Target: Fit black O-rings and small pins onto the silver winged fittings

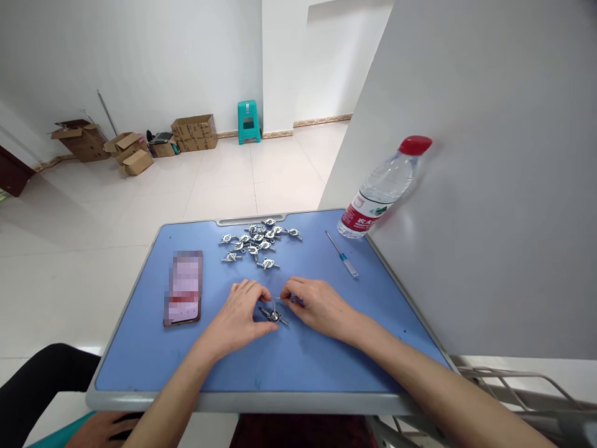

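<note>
On the blue tabletop in front of me, a small metal part [275,317] has a round middle and two arms sticking out. A thin metal rod [274,305] stands up from it, with a short crosspiece near its top. My left hand [240,314] curves around the part's left side, its thumb at the near edge and its index fingertip by the rod's top. My right hand [317,305] pinches at the right end of the crosspiece; its fingertips partly hide what they grip. Beyond both hands lies a loose pile of similar metal parts [258,238].
A phone [184,289] lies left on the table [153,367]. To the right are a screwdriver [342,256] and a red-capped water bottle [380,190] beside a grey panel [489,186]. Another person's hand [102,429] shows at lower left. Cardboard boxes [194,133] and a stool [249,121] stand behind.
</note>
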The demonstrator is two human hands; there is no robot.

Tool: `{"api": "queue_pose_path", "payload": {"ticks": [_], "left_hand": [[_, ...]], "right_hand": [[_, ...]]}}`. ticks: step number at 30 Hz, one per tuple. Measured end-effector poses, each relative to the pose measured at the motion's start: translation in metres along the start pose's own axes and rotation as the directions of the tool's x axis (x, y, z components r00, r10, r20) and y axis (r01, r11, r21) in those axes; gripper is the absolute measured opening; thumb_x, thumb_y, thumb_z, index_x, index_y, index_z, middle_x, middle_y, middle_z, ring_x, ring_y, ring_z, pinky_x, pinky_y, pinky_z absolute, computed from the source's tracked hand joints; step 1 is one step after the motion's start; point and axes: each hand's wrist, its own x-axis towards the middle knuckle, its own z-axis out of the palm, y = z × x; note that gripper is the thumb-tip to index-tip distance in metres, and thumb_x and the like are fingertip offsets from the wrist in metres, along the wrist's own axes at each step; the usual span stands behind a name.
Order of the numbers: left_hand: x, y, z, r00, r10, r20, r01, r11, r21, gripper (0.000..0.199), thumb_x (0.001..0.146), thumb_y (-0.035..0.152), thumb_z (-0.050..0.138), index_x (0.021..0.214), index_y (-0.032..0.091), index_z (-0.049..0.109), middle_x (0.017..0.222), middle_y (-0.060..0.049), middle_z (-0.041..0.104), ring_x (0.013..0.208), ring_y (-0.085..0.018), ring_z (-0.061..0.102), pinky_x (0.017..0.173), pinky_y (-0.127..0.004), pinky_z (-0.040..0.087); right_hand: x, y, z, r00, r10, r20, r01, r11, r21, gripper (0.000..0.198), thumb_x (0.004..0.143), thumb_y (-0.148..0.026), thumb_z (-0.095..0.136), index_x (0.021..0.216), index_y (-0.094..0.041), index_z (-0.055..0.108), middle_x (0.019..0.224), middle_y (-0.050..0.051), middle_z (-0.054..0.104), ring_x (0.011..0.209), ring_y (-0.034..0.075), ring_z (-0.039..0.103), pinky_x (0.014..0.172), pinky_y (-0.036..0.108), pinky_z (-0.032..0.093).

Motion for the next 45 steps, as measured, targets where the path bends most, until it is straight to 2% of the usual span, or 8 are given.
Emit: {"api": "queue_pose_path", "payload": {"ticks": [10,15,19,23,27,30,39,45], "left_hand": [[0.000,0.002,-0.001,0.999,-0.046,-0.008,0.046,0.999,-0.017,0.022,0.075,0.024,0.069,0.087,0.021,0.050,0.092,0.000,0.054,0.087,-0.021,0.047,0.078,-0.034,0.040],[0.001,0.002,-0.001,1.000,0.000,-0.007,0.000,1.000,0.018,0.019,0.077,0.023,0.066,0.088,0.021,0.051,0.092,0.000,0.056,0.086,-0.021,0.048,0.079,-0.035,0.039],[0.002,0.000,0.000,0.998,0.064,-0.013,-0.063,0.997,0.047,0.015,0.079,0.022,0.064,0.085,0.021,0.050,0.090,0.001,0.058,0.084,-0.019,0.049,0.078,-0.035,0.038],[0.002,-0.001,0.001,0.996,0.087,-0.007,-0.086,0.993,0.077,0.013,0.080,0.022,0.064,0.086,0.021,0.053,0.091,0.001,0.058,0.085,-0.019,0.049,0.080,-0.034,0.037],[0.001,-0.001,0.001,0.995,0.099,0.009,-0.100,0.990,0.098,0.017,0.078,0.028,0.068,0.089,0.022,0.057,0.095,0.001,0.059,0.089,-0.019,0.050,0.083,-0.035,0.036],[0.000,-0.001,0.001,0.994,0.112,-0.004,-0.111,0.990,0.089,0.017,0.079,0.030,0.068,0.090,0.022,0.058,0.095,0.001,0.060,0.089,-0.020,0.051,0.083,-0.035,0.036],[0.001,-0.001,0.005,0.989,0.141,-0.052,-0.132,0.980,0.147,0.011,0.079,0.024,0.067,0.086,0.021,0.059,0.090,0.000,0.061,0.087,-0.019,0.051,0.082,-0.035,0.036],[0.000,-0.003,0.007,0.983,0.172,-0.062,-0.156,0.965,0.212,0.010,0.080,0.022,0.066,0.084,0.020,0.058,0.087,0.000,0.062,0.084,-0.019,0.052,0.080,-0.035,0.036]], "right_hand": [[-0.003,-0.005,-0.001,0.998,-0.066,0.023,0.066,0.998,-0.004,0.019,0.080,-0.002,0.052,0.086,-0.019,0.060,0.086,0.001,0.066,0.062,0.012,0.055,0.057,0.023,0.033],[-0.007,-0.006,-0.001,0.980,-0.194,0.032,0.196,0.977,-0.088,0.016,0.081,-0.003,0.052,0.084,-0.018,0.056,0.082,0.001,0.064,0.057,0.011,0.051,0.052,0.024,0.027],[-0.010,-0.010,-0.004,0.953,-0.291,0.090,0.303,0.933,-0.195,0.015,0.084,-0.005,0.047,0.083,-0.017,0.056,0.081,0.003,0.062,0.054,0.011,0.047,0.050,0.026,0.023],[-0.011,-0.012,-0.010,0.934,-0.335,0.121,0.354,0.911,-0.213,0.014,0.088,-0.010,0.046,0.083,-0.017,0.057,0.084,0.004,0.062,0.055,0.010,0.045,0.051,0.027,0.023],[-0.010,-0.009,-0.016,0.954,-0.286,0.089,0.298,0.935,-0.194,0.011,0.089,-0.015,0.049,0.088,-0.017,0.059,0.084,0.003,0.061,0.053,0.010,0.042,0.050,0.027,0.022],[-0.010,-0.007,-0.019,0.964,-0.233,0.128,0.256,0.944,-0.208,0.010,0.088,-0.015,0.050,0.084,-0.018,0.059,0.078,0.001,0.058,0.050,0.009,0.040,0.049,0.027,0.019],[-0.009,-0.017,-0.021,0.940,-0.158,0.304,0.240,0.937,-0.254,0.010,0.085,-0.024,0.064,0.078,-0.018,0.059,0.073,0.001,0.062,0.054,0.013,0.050,0.049,0.028,0.019],[-0.008,-0.018,-0.021,0.936,-0.122,0.330,0.217,0.939,-0.266,0.009,0.087,-0.023,0.061,0.080,-0.017,0.061,0.075,0.002,0.064,0.057,0.013,0.052,0.049,0.029,0.019]]}}
